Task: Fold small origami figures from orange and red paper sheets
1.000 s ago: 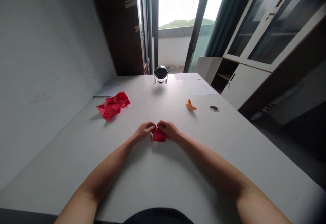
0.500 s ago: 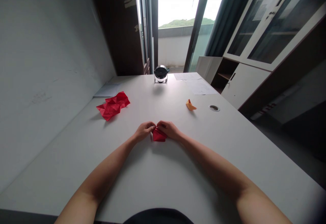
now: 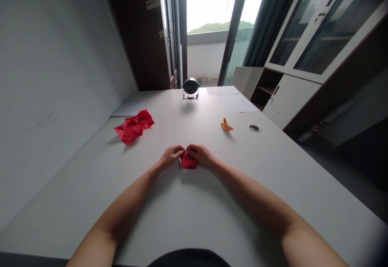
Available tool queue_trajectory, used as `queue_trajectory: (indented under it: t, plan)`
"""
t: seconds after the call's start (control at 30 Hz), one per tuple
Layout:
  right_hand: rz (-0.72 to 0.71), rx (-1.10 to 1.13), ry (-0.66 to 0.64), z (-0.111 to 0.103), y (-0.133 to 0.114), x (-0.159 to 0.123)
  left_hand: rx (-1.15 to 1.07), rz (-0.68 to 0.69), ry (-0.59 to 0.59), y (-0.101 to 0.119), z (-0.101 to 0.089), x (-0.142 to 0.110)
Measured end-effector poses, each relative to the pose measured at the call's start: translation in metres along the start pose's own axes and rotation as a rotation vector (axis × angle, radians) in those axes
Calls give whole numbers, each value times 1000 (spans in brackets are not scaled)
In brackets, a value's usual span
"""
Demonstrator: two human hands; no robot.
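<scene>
A small folded piece of red paper [image 3: 189,162] lies on the white table, its lower part showing below my fingers. My left hand [image 3: 172,155] pinches its upper left side, fingers bent and closed. From the other side my right hand [image 3: 200,154] grips the top and right side of the same paper. The two hands nearly touch at the fingertips, and the upper edge of the paper is hidden under them. Farther off to the left sits a larger creased sheet of red paper [image 3: 135,127]. To the right rests a small orange folded-paper figure [image 3: 226,125].
A round dark device on a metal stand [image 3: 190,88] is at the table's far end. Flat paper sheets [image 3: 241,103] lie at the back right, another sheet [image 3: 126,108] by the left wall. A cable hole [image 3: 254,128] is at the right edge. White cabinets [image 3: 294,97] stand beyond.
The view has shifted very slightly. Both hands keep their grip on the small red paper, with no clear movement.
</scene>
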State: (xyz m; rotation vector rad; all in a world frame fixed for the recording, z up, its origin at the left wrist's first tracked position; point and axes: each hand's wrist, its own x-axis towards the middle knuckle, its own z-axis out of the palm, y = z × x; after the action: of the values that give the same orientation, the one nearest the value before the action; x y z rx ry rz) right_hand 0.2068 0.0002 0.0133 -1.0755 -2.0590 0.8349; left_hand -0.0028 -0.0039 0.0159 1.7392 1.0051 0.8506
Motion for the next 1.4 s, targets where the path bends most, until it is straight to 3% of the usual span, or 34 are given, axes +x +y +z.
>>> queue_trajectory:
  t: [1.4]
  plan:
    - [-17,-14,-10,1,3,0,-38,23,-1,-8,1,1]
